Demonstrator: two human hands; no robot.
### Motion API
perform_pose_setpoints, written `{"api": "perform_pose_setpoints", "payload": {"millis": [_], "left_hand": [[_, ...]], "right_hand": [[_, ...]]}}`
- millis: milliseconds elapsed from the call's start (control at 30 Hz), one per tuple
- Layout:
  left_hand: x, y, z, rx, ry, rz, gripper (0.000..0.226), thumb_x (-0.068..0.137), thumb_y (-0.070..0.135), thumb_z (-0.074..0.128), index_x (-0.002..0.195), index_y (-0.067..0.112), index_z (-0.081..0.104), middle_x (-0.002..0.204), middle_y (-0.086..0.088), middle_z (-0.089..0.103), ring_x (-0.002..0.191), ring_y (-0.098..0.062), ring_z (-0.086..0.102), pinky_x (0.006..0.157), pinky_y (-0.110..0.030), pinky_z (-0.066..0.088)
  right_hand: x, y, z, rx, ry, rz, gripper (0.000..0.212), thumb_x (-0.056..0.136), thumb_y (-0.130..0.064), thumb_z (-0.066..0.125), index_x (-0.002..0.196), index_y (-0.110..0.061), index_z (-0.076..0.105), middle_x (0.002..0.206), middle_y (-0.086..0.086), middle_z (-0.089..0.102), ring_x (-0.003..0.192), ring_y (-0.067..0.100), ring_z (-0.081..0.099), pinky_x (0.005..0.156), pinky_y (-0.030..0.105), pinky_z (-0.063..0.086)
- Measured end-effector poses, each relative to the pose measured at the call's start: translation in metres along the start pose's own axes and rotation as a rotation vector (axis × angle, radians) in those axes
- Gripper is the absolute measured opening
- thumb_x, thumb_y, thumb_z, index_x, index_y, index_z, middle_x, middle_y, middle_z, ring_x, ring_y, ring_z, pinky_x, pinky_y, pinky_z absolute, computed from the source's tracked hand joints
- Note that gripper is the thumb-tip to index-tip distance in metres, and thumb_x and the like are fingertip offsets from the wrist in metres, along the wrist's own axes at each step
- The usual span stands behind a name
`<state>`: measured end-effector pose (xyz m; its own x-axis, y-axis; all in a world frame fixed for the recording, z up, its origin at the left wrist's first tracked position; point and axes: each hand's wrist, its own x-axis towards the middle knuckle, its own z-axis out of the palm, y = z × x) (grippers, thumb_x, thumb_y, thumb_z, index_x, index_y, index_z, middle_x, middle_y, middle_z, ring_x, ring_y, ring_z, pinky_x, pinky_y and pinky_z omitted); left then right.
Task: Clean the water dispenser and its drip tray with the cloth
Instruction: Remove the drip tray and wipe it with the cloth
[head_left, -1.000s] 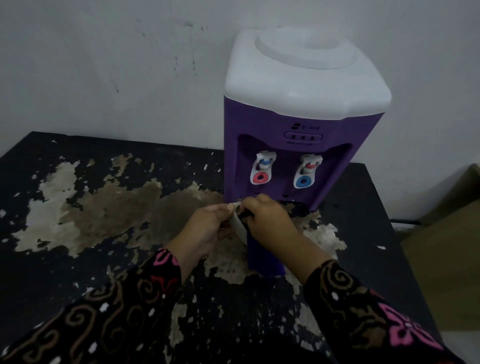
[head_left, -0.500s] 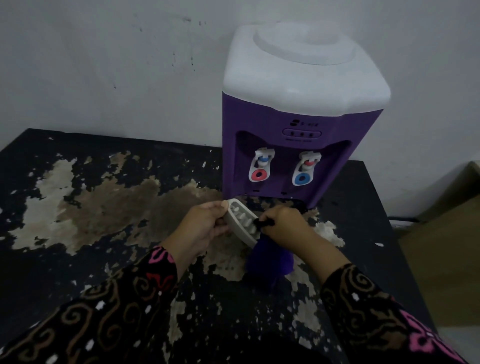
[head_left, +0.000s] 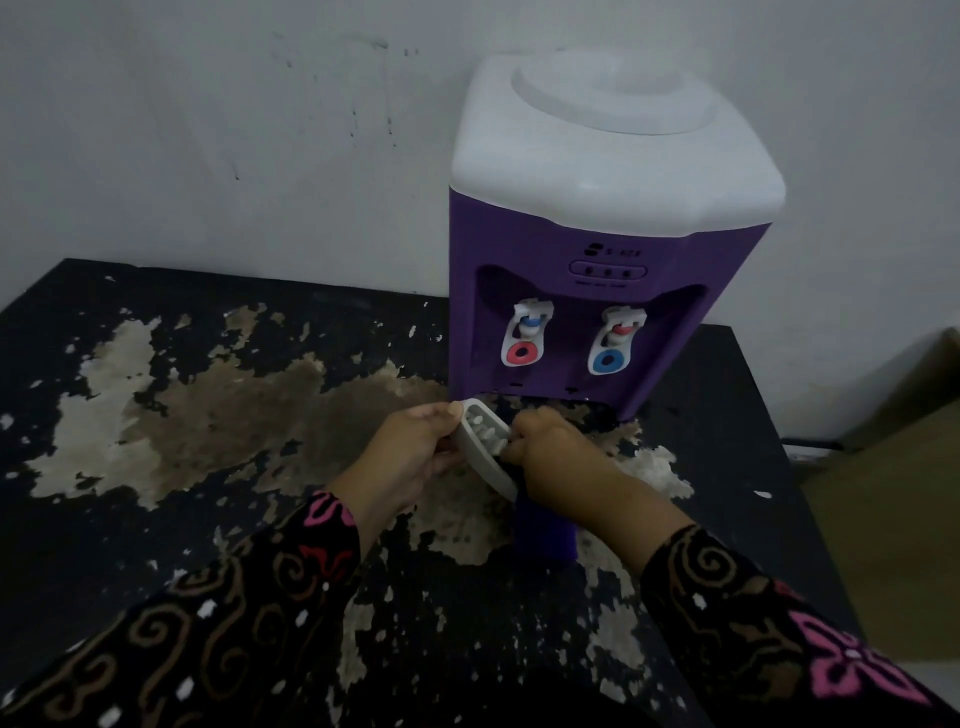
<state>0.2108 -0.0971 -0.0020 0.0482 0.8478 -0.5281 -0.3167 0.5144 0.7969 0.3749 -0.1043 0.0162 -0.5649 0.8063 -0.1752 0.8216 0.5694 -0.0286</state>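
A purple water dispenser with a white top and two taps stands at the back of the table against the wall. In front of it my left hand grips a small white slotted drip tray, held tilted above the table. My right hand holds a dark blue cloth bunched against the tray's right side; the cloth's loose end hangs down to the table. The tray's lower end is hidden behind my right hand.
The black table has large patches of peeled, pale surface. A white wall rises behind it. To the right, past the table edge, stands a brown cardboard box with a dark cable near it.
The tray turned so its slotted face shows, and my right hand with the cloth slid along it. Both hands stay in front of the dispenser.
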Motion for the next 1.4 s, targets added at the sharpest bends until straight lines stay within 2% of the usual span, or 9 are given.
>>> {"api": "perform_pose_setpoints", "payload": {"millis": [267,367,567,700,767,867,1067,1267,1400], "left_hand": [[0.000,0.000,-0.002,0.006,0.017,0.001,0.016,0.094,0.014,0.052,0.098,0.004,0.063,0.097,-0.014,0.067,0.089,-0.022,0.065,0.074,-0.032,0.054],[0.001,0.000,-0.001,0.013,0.015,0.005,0.016,0.095,0.013,0.051,0.096,0.003,0.064,0.093,-0.012,0.068,0.087,-0.021,0.066,0.074,-0.032,0.055],[0.001,0.005,0.004,0.028,-0.001,0.003,0.020,0.094,0.013,0.052,0.104,0.000,0.063,0.096,-0.014,0.067,0.086,-0.020,0.066,0.069,-0.030,0.056],[0.002,0.005,0.002,0.054,0.027,0.007,0.024,0.094,0.014,0.051,0.109,-0.003,0.061,0.099,-0.018,0.067,0.089,-0.024,0.065,0.072,-0.032,0.054],[0.001,0.005,0.002,0.036,0.022,-0.001,0.021,0.094,0.012,0.051,0.106,-0.003,0.061,0.098,-0.017,0.066,0.089,-0.024,0.065,0.074,-0.034,0.055],[0.002,0.006,0.003,0.026,0.017,-0.003,0.020,0.094,0.010,0.051,0.107,-0.002,0.060,0.094,-0.014,0.066,0.086,-0.021,0.065,0.073,-0.033,0.056],[0.003,0.005,0.003,0.066,0.027,0.020,0.017,0.094,0.012,0.051,0.095,0.001,0.064,0.087,-0.012,0.067,0.080,-0.020,0.064,0.071,-0.032,0.054],[0.002,0.005,0.003,0.055,0.028,-0.003,0.022,0.094,0.012,0.051,0.107,-0.003,0.061,0.096,-0.015,0.067,0.088,-0.022,0.065,0.078,-0.035,0.055],[0.002,0.006,0.005,0.061,0.046,0.000,0.020,0.095,0.010,0.049,0.105,-0.002,0.062,0.092,-0.013,0.066,0.084,-0.021,0.064,0.069,-0.031,0.054]], "right_hand": [[-0.003,-0.002,0.000,0.430,0.104,0.196,0.024,0.083,-0.012,0.060,0.107,-0.007,0.058,0.113,0.009,0.058,0.101,0.021,0.054,0.082,0.024,0.045],[-0.002,0.000,0.001,0.447,0.090,0.173,0.029,0.084,-0.018,0.062,0.110,-0.006,0.062,0.115,0.009,0.055,0.106,0.021,0.052,0.083,0.018,0.038],[0.006,-0.002,0.003,0.481,0.243,0.286,0.020,0.082,0.003,0.052,0.098,0.001,0.064,0.107,0.016,0.058,0.098,0.028,0.055,0.078,0.023,0.040],[0.004,-0.014,0.007,0.461,0.216,0.168,0.016,0.078,0.004,0.054,0.086,-0.001,0.067,0.099,0.016,0.062,0.091,0.028,0.057,0.078,0.027,0.047],[0.005,-0.005,0.006,0.444,0.201,0.160,0.018,0.075,0.007,0.056,0.084,0.000,0.069,0.096,0.018,0.064,0.089,0.030,0.059,0.073,0.022,0.040],[0.009,0.009,0.003,0.414,0.225,0.218,0.020,0.073,0.010,0.055,0.085,0.002,0.069,0.096,0.021,0.064,0.089,0.032,0.060,0.071,0.022,0.036],[0.005,-0.010,0.003,0.352,0.155,0.078,0.019,0.081,-0.001,0.054,0.093,-0.003,0.069,0.106,0.012,0.063,0.101,0.026,0.055,0.080,0.027,0.043],[0.005,0.009,0.006,0.378,0.231,0.159,0.019,0.074,0.009,0.056,0.082,0.000,0.070,0.093,0.019,0.066,0.089,0.033,0.060,0.072,0.026,0.041],[0.000,-0.011,0.009,0.374,0.226,0.016,0.011,0.073,0.004,0.060,0.078,0.000,0.069,0.090,0.018,0.066,0.087,0.033,0.060,0.071,0.031,0.045]]}}
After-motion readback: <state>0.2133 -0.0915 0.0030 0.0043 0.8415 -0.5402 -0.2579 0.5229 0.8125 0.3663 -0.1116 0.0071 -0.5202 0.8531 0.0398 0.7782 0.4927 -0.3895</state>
